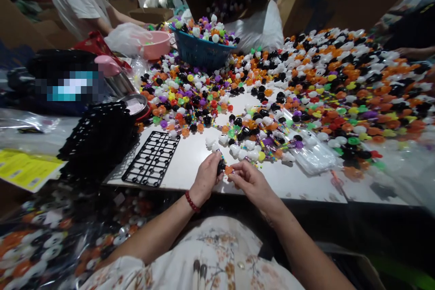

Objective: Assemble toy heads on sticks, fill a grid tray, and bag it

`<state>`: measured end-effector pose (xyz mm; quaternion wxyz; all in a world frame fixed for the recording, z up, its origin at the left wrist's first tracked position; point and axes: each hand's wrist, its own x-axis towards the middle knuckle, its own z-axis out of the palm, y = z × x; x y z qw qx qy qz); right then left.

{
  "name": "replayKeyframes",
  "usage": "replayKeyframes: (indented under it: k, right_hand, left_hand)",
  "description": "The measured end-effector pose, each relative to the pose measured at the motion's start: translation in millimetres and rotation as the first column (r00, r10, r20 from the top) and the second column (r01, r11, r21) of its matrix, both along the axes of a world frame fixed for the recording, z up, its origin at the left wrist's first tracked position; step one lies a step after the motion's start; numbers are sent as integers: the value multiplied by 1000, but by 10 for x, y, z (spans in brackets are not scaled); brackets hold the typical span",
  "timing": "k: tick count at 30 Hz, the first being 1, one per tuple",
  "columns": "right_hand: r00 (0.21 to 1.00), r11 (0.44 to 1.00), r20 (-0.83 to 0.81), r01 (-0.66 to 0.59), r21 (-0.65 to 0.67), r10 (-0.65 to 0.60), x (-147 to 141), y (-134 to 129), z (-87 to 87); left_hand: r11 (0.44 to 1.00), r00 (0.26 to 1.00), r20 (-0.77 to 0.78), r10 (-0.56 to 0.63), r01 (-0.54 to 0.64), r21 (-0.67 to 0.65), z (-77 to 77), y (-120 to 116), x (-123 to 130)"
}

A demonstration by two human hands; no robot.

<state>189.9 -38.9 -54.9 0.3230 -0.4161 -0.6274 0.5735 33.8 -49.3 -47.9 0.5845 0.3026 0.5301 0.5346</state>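
My left hand [206, 177], with a red bead bracelet [192, 201] at the wrist, is closed around a small black plastic piece [221, 166]. Close beside it, my right hand [252, 183] pinches a small orange plastic piece [229, 170] between thumb and fingertips. The two pieces touch or nearly touch; whether they are joined, I cannot tell. Just beyond my hands lie white figures [249, 145] and thin sticks filled with coloured bits. A black plastic sprue frame [151, 158] rests on the white table [190, 156] to the left.
A large heap of coloured plastic pieces [340, 68] covers the table's right and back. Behind stand a full blue basket [200, 52] and a pink basin [158, 45]. Clear plastic bags [314, 152] lie right, stacked black frames [98, 140] left. A person [81, 9] works at the back left.
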Motion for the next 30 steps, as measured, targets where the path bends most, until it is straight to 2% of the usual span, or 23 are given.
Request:
replayKeyframes:
  k: [3,6,9,13,15,17,19,21,24,27,30]
  right_hand:
    - [984,985,180,-17,174,-15,18,3,95]
    - [964,954,267,-81,288,1,16,10,181]
    - [960,942,278,-121,312,32,-44,13,189]
    - [963,954,269,-83,288,3,-190,-1,109]
    - [971,967,239,-70,244,10,-239,10,80]
    - [980,982,187,-95,160,64,-252,48,83]
    - [983,987,154,-120,104,104,-242,103,119]
    - [980,982,175,-120,144,94,-234,152,169]
    - [958,943,280,-151,297,65,-259,174,200]
    - [928,899,369,-202,388,49,-320,122,139]
    - [921,892,387,-201,405,32,-365,62,53]
  left_hand:
    - [999,992,-123,26,-23,30,-73,-12,-46]
    - [998,965,-257,47,-32,61,-135,-17,-79]
    - [996,947,-316,54,-28,84,-174,-20,-66]
    - [995,901,-424,90,-61,81,-220,-39,-22]
    - [998,920,-385,70,-67,20,-228,-39,-40]
    - [996,973,-232,23,-42,-77,-208,-21,-94]
    - [994,996,-83,8,-17,-112,-165,14,-167]
    - [997,997,-70,32,-37,-71,-124,54,-232]
    - [995,986,-143,86,-93,-38,-129,93,-267]
    - [990,979,-155,135,-140,-23,-207,73,-218]
    - [988,982,-119,148,-152,-27,-262,28,-146]
